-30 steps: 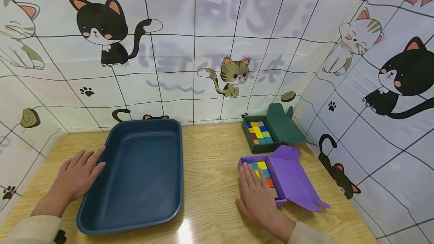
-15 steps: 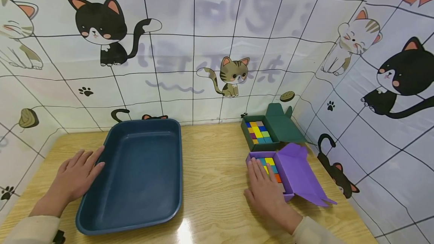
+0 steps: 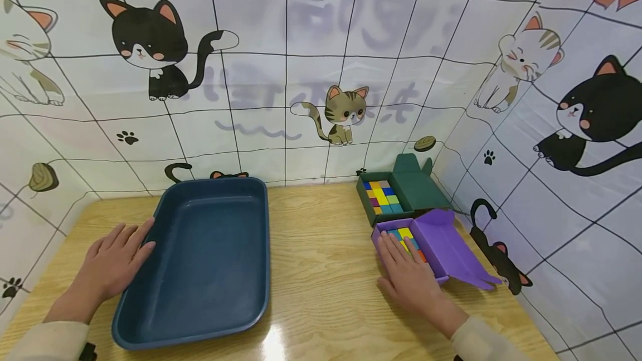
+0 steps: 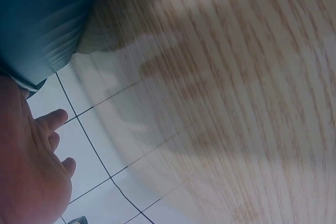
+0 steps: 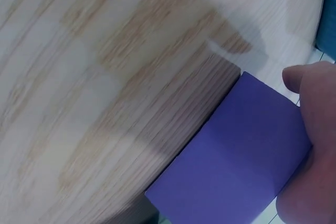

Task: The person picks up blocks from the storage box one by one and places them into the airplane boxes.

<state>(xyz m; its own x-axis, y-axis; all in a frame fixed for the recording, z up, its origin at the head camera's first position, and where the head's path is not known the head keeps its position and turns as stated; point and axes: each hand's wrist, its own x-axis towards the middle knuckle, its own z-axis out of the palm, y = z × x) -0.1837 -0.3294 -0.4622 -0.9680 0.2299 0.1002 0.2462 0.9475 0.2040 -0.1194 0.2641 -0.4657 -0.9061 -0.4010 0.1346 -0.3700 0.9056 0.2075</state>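
My right hand (image 3: 413, 277) lies with straight fingers over the near left part of an open purple box (image 3: 441, 278) of coloured blocks (image 3: 405, 234). Its palm hides some of the blocks. From the right wrist view, the purple box's side wall (image 5: 231, 150) stands on the table beside the thumb. My left hand (image 3: 112, 258), fingers extended, touches the left rim of a dark blue tray (image 3: 215, 261). That tray's outer wall (image 4: 47, 19) shows at the upper left of the left wrist view, above the left hand (image 4: 29, 161).
Just behind the purple box stands an open green box (image 3: 366, 205) with coloured blocks in rows, its lid folded to the right. Both boxes are on a wooden table (image 3: 316, 294). A cat-patterned sheet (image 3: 261, 82) hangs along the back and sides.
My right hand has moved away from me and to the right, and the purple box has slid with it, up close to the green box. The left hand and the tray have stayed put.
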